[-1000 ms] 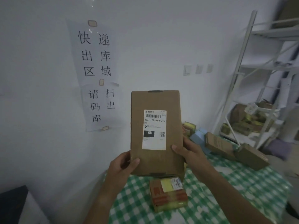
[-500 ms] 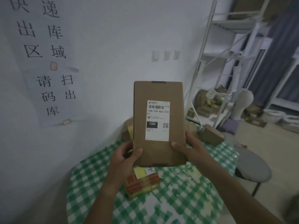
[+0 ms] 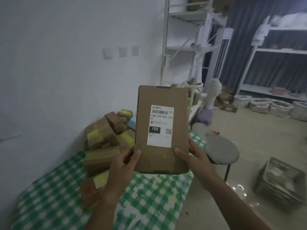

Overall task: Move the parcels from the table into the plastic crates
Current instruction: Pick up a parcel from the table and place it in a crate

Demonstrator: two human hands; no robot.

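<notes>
A flat brown cardboard parcel [image 3: 162, 100] with a white shipping label stands upright in front of me, above the table. My left hand [image 3: 123, 165] grips its lower left edge, thumb on the front. My right hand [image 3: 191, 154] grips its lower right edge the same way. Behind it, several more cardboard parcels [image 3: 103, 135] are piled on the table with the green checked cloth [image 3: 149, 196]. A small parcel [image 3: 91, 190] with a yellow label lies near my left wrist. A grey plastic crate [image 3: 280, 181] stands on the floor at the right.
A grey round stool [image 3: 219, 150] stands between the table and the crate. White metal shelves [image 3: 187, 52] rise behind, with boxes at their foot. Pale woven baskets [image 3: 269, 105] line the far floor under a second shelf unit. The white wall runs along the left.
My view has swung to the right: the wall poster has left the frame and the crate and stool have come in. Both hands keep the same hold on the parcel.
</notes>
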